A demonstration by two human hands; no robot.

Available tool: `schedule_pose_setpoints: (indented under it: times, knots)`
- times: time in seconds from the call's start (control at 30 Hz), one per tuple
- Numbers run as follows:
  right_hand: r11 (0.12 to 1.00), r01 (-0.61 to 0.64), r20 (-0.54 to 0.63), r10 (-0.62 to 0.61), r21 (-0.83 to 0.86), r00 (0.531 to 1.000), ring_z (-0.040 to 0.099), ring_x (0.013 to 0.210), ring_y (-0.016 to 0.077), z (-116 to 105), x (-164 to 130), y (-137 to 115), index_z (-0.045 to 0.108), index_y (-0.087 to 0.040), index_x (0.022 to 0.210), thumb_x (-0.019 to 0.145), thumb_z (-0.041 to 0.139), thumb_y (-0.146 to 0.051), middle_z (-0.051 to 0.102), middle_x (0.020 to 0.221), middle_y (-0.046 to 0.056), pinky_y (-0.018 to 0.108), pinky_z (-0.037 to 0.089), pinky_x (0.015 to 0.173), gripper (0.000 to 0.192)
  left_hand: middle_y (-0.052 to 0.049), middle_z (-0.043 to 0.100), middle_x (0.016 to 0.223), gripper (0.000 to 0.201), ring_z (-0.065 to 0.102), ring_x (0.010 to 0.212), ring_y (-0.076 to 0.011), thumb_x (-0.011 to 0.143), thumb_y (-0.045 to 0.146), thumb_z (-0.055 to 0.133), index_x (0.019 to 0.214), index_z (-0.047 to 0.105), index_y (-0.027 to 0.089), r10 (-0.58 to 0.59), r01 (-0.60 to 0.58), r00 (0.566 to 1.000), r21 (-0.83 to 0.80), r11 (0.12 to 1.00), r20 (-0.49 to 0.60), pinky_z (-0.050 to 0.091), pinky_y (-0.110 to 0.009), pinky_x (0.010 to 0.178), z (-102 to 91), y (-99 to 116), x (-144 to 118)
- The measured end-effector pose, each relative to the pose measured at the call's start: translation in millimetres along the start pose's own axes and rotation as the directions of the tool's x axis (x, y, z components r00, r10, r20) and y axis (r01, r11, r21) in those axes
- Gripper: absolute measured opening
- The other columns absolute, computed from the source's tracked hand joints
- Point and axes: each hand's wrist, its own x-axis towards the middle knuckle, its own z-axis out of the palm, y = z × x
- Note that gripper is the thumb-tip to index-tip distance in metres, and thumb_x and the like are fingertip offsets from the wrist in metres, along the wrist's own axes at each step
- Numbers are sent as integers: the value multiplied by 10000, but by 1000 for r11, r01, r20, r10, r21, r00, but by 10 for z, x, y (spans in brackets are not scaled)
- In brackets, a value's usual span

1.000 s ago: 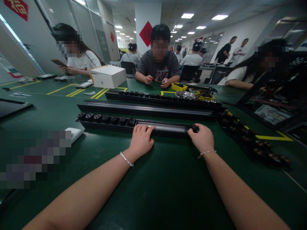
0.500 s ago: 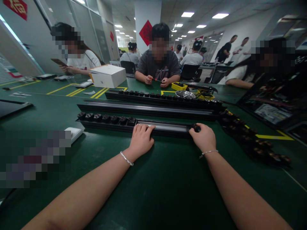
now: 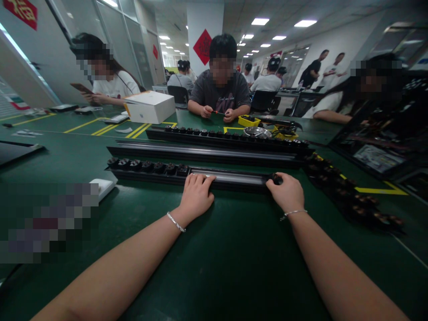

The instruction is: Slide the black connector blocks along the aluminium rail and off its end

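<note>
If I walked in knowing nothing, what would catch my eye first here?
Probably the two bare hands in the foreground: the left hand lies flat on a long black rail, and the right hand pinches a small black part at its end. Beyond, more rails cross the green table.

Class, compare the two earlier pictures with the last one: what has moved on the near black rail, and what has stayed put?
The right hand, closed on a small black part at the near rail's end, has slid slightly rightward with it. Nothing was taken up or let go. The left hand stays with its fingers flat on the rail; the seated parts to its left and the two farther rails are unchanged.
</note>
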Motion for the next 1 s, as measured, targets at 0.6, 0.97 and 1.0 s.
schedule_pose_setpoints:
  times: [0.6,0.97,1.0]
  knots:
    - [998,-46,-6,46,48,999,538,1071,272,8,52,157,656,-129,970,693,526,-352,594,1171,148,382,408,931,379,-66,572,1114,502,463,1116,-255,752,217,533,1253,517,248,-3,3,1000,7,1000,-3,246,-438,1090,7,3,2]
    - [983,-160,60,155,85,986,587,873,243,-85,32,103,639,-181,957,683,524,-361,652,942,93,350,446,783,347,-70,571,1106,498,465,1112,-258,756,225,529,1253,519,243,6,-6,1000,6,1000,-12,247,-437,1088,15,-2,0]
    - [981,-174,69,168,85,983,588,880,244,-86,37,104,636,-183,970,682,525,-365,652,954,94,352,446,788,358,-70,571,1103,496,465,1109,-258,758,227,528,1254,519,244,7,-7,1000,7,1000,-12,249,-438,1086,17,-2,0]
